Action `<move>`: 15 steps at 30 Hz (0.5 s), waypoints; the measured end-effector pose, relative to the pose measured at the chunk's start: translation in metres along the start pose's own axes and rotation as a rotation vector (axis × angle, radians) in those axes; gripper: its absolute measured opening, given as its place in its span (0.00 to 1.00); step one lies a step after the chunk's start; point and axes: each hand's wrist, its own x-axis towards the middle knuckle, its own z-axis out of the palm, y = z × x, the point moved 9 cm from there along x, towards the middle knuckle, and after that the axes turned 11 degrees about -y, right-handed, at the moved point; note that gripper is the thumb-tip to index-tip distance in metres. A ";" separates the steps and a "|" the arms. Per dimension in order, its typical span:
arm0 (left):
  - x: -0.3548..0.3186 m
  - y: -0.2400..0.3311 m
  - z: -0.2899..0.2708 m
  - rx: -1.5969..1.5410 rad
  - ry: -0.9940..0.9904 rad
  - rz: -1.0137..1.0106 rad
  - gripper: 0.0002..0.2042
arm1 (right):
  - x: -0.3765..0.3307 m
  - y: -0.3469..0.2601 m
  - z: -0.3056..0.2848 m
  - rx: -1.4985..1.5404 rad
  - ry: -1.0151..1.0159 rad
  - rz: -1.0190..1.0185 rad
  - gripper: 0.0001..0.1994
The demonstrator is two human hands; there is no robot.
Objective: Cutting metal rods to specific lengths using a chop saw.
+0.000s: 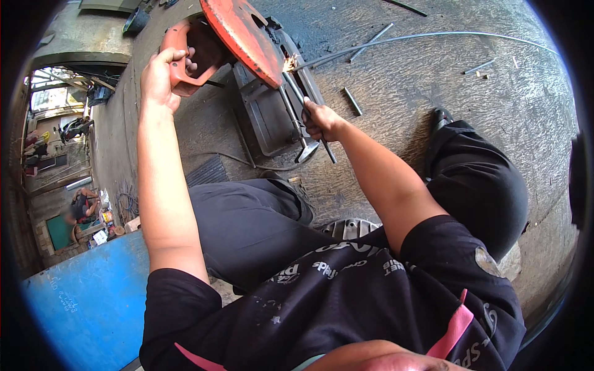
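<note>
1. The left hand is closed around the orange handle of a chop saw, at about 11 o'clock in the view, with the fingers wrapped over the grip.
2. The red blade guard is seen at 12 o'clock, tilted down toward the saw base.
3. The right hand is closed in a fist around a thin metal rod, just right of the base, near the centre of the view.
4. The rod is held slanting, its upper end under the guard and its lower end poking out below the fist toward 6 o'clock.
5. A small burst of sparks is seen where the guard's lower edge meets the metal.
6. A long bent rod is laid across the concrete floor from the sparks toward 2 o'clock.
7. Short cut pieces are scattered on the floor at 1 o'clock, apart from the hands.
8. A cable is run over the floor below the base.
9. A blue panel is seen at 8 o'clock.
10. Dark trousers and a black shirt are worn by the person, whose knees are bent on either side of the saw.
</note>
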 end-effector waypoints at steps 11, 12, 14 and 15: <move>0.001 0.001 -0.001 0.012 -0.010 0.011 0.13 | 0.000 0.007 0.008 0.106 -0.150 0.040 0.28; 0.001 0.002 -0.002 0.016 0.001 0.018 0.13 | 0.000 0.006 0.004 0.070 -0.121 0.032 0.28; 0.000 0.002 -0.001 0.020 0.004 0.022 0.13 | 0.000 0.006 -0.001 0.032 -0.090 0.026 0.28; 0.000 0.003 -0.001 0.025 0.007 0.026 0.13 | 0.001 0.006 -0.002 0.009 -0.101 0.018 0.28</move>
